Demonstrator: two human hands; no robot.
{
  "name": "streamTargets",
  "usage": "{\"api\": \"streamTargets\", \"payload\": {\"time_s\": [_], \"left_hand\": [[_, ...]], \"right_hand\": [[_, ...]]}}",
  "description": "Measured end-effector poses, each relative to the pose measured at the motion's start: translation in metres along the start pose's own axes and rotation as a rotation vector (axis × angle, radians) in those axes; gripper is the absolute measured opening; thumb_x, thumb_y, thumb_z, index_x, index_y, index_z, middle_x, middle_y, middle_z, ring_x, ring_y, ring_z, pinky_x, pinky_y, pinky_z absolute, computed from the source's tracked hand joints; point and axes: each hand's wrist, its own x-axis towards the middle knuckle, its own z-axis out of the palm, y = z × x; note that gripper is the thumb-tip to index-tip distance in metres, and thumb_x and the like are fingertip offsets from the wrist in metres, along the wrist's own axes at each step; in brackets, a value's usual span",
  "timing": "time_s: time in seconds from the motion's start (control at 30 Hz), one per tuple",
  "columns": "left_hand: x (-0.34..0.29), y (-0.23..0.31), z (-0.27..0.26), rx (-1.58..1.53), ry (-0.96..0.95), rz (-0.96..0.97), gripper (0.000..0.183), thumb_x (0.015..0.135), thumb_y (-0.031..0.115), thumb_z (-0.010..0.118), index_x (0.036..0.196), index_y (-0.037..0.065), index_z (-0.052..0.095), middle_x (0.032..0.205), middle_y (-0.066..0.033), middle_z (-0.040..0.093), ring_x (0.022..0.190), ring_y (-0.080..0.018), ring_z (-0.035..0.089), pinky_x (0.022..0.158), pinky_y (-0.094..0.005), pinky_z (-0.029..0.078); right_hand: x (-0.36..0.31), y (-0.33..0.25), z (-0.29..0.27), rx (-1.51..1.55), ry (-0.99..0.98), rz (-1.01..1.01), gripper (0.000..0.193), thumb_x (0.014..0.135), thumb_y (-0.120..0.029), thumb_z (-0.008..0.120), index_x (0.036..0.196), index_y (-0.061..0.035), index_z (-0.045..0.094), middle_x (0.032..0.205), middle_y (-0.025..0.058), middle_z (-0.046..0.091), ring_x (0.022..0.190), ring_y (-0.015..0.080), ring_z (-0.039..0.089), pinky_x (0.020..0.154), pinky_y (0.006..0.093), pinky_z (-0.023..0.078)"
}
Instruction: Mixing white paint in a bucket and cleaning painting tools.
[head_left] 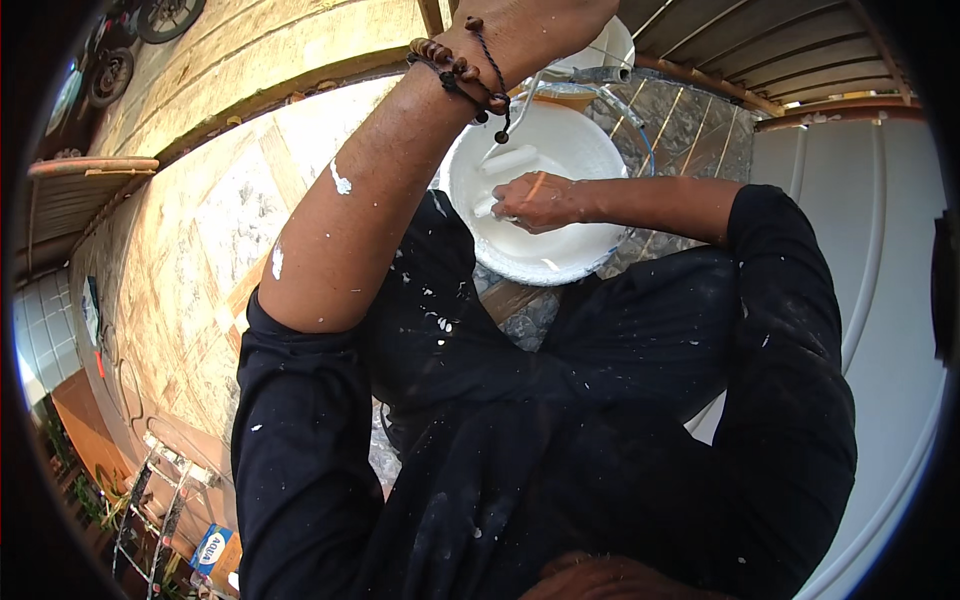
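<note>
A white bucket of white paint stands in front of my knees. Inside it a white paint roller lies tilted, and its thin metal rod runs up toward my left hand. That hand is curled round the handle end at the top edge; its fingertips are out of sight. My right hand reaches into the bucket just below the roller. Its fingers are bent together, with white paint on them and something white at their tips that I cannot make out.
A white container and a blue hose are behind the bucket. Pale panels line the right side. A paint-spotted metal frame and a blue-and-orange carton stand at the lower left. Wheels show at the far left.
</note>
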Motion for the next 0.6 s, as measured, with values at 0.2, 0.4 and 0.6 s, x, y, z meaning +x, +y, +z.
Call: {"api": "streamTargets", "payload": {"time_s": [0.2,0.4,0.6], "left_hand": [[-0.008,0.014,-0.01,0.006,0.086,0.137,0.025,0.095,0.019,0.059,0.104,-0.003,0.062,0.09,-0.0275,0.068,0.084,-0.0472,0.065,0.075,-0.0531,0.053],[-0.013,0.016,-0.021,0.064,0.118,0.159,0.025,0.095,0.02,0.058,0.104,-0.004,0.061,0.088,-0.0283,0.067,0.083,-0.0482,0.064,0.074,-0.0538,0.052],[-0.01,0.022,-0.024,0.028,0.136,0.169,0.027,0.096,0.021,0.059,0.104,-0.004,0.061,0.087,-0.0283,0.067,0.083,-0.0483,0.065,0.074,-0.0542,0.053]], "right_hand": [[0.005,-0.01,-0.01,-0.239,-0.011,-0.278,0.013,0.085,-0.011,0.06,0.09,-0.0021,0.068,0.088,0.0194,0.065,0.085,0.04,0.068,0.077,0.049,0.056],[0.012,0.015,-0.002,-0.521,-0.114,-0.309,0.008,0.082,-0.008,0.062,0.084,0.0004,0.063,0.086,0.0186,0.061,0.084,0.0386,0.069,0.073,0.0498,0.057],[0.005,0.034,-0.015,-0.44,-0.123,-0.019,0.014,0.076,-0.007,0.06,0.079,0.0041,0.068,0.084,0.025,0.069,0.083,0.0412,0.071,0.078,0.0497,0.057]]}}
